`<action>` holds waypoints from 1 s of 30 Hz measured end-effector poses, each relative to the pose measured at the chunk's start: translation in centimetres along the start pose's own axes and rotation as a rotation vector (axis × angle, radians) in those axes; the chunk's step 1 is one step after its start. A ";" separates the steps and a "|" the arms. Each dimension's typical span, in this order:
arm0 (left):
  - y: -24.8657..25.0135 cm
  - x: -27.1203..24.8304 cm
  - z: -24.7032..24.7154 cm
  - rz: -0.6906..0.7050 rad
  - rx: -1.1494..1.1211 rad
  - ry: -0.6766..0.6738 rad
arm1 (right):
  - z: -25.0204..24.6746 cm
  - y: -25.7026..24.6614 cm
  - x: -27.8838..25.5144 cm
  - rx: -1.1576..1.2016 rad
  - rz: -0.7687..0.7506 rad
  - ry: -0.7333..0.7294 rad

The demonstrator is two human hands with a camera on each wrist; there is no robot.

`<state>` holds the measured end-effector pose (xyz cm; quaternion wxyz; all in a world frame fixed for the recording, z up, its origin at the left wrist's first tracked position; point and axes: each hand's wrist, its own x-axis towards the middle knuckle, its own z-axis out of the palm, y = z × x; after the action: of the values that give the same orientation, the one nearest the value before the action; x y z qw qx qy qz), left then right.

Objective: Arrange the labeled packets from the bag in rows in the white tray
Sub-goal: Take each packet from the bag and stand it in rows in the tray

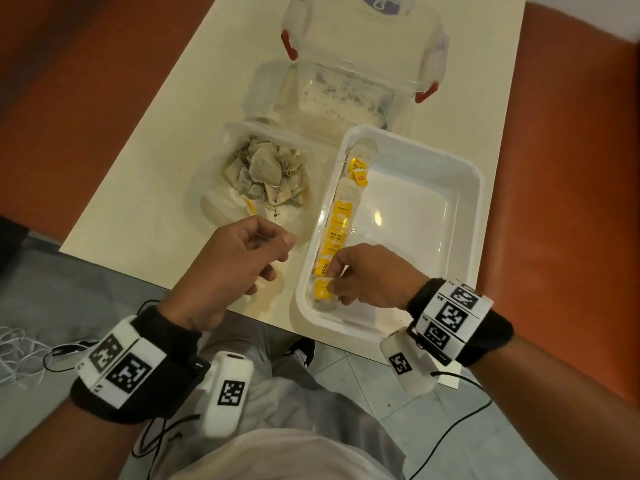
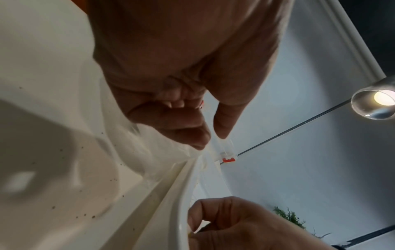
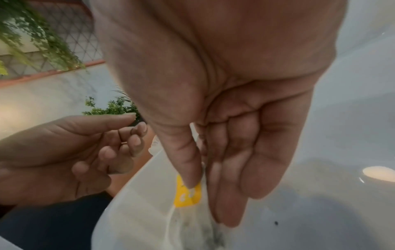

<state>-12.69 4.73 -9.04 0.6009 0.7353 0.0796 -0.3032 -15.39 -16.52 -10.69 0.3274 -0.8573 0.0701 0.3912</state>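
Note:
The white tray (image 1: 479,188) sits at the right of the table. A row of tea-bag packets with yellow labels (image 1: 337,223) runs along its left wall. My right hand (image 1: 334,289) is at the near end of that row. It pinches the nearest packet (image 1: 320,289) by its yellow label (image 3: 186,197), thumb on the label, fingers beside it (image 3: 205,194). The clear plastic bag (image 1: 263,174) of loose packets lies left of the tray. My left hand (image 1: 273,251) hovers over the bag's near edge, fingers loosely curled, holding nothing (image 2: 211,140).
A clear lidded container with red latches (image 1: 346,95) stands behind the bag and tray. The tray floor (image 1: 415,220) right of the row is bare. An orange seat surrounds the cream table (image 1: 156,161). Cables hang below my wrists.

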 end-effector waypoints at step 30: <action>1.4 1.3 -1.0 0.014 0.040 -0.033 | 0.2 -0.8 0.5 0.210 0.141 0.068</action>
<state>-10.59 4.99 -8.48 0.5895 0.7425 0.0583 -0.3128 -14.84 -15.75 -10.74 0.3844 -0.8240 0.1816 0.3746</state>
